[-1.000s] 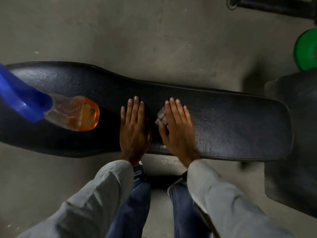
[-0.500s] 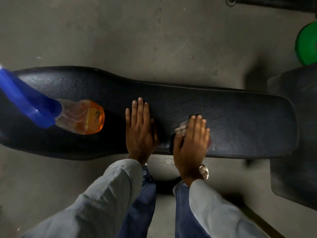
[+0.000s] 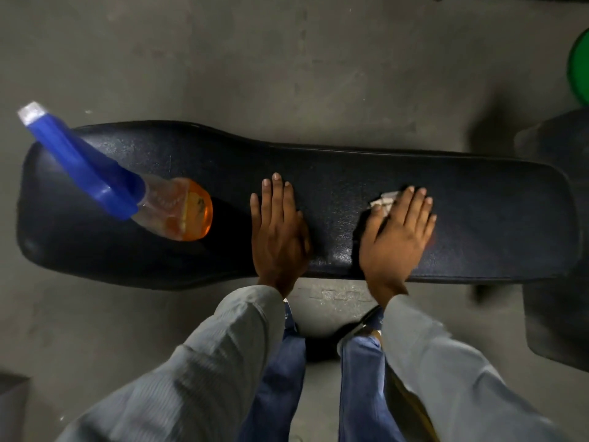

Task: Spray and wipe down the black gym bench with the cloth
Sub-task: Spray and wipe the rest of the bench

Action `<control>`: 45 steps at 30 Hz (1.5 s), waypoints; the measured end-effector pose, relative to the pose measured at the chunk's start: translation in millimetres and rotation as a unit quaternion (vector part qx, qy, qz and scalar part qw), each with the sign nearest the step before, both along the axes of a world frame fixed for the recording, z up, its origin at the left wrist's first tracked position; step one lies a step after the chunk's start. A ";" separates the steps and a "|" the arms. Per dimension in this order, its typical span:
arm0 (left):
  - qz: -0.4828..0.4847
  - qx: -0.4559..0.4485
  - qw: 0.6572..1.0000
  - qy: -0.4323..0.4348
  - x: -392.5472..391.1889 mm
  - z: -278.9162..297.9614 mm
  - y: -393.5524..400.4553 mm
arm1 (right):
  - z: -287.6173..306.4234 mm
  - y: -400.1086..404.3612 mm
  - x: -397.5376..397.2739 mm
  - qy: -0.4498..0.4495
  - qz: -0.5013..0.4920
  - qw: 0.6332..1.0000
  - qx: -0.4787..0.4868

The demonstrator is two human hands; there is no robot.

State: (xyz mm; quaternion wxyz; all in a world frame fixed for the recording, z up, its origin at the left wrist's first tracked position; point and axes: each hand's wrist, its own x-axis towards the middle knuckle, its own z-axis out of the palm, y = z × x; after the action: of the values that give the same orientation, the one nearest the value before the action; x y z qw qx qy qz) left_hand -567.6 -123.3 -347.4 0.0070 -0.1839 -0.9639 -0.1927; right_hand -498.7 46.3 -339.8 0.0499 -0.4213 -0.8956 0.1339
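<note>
The black gym bench (image 3: pixel 478 202) lies across the view from left to right. A spray bottle (image 3: pixel 178 212) with orange liquid and a blue trigger head stands on its left part. My left hand (image 3: pixel 279 231) rests flat on the middle of the pad, fingers straight. To its right, my right hand (image 3: pixel 396 234) presses a cloth (image 3: pixel 384 200) flat against the pad; only a pale corner and a dark edge of the cloth show from under the fingers.
Grey concrete floor (image 3: pixel 287 65) surrounds the bench. A green round object (image 3: pixel 580 68) sits at the right edge, with another black padded piece (image 3: pixel 561 314) below it. My legs in blue trousers stand close against the bench's near side.
My right hand has slid the cloth to the right along the pad, away from my left hand. The left hand has stayed in place on the bench.
</note>
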 end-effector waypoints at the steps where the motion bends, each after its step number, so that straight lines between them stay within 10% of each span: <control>1: 0.000 0.001 1.000 -0.003 -0.1 -0.6 -0.1 | 1.2 -15.1 3.0 -0.004 0.006 1.000 -0.007; 8: -0.002 -0.005 0.999 -0.031 -1.7 9.6 1.3 | 22.1 -22.5 6.4 -0.038 0.219 0.971 -0.093; 13: 0.035 0.052 0.994 -0.093 -2.0 45.9 9.0 | 53.7 -20.2 48.4 -0.028 -0.046 0.987 -0.150; 18: 0.058 0.149 0.972 -0.174 13.7 77.4 2.2 | 69.1 -45.9 30.1 0.034 -0.313 0.883 -0.347; 29: 0.196 0.226 0.902 -0.313 30.6 99.1 -55.7 | 94.9 -58.6 -8.6 0.118 -0.367 0.773 -0.503; 38: 0.320 0.176 0.907 -0.208 14.7 123.9 -100.6 | 123.6 -73.4 -56.7 0.177 0.015 0.973 -0.147; 45: 0.421 0.173 0.878 -0.144 -0.6 132.0 -114.9 | 59.5 -97.3 -96.3 -0.078 0.264 0.958 -0.080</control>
State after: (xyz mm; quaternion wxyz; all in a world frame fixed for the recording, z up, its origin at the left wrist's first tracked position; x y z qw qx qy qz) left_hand -568.2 -238.3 -215.4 -0.0200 0.2736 -0.8917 -0.3601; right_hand -594.9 -51.0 -280.3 -0.0915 -0.1821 -0.9623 0.1804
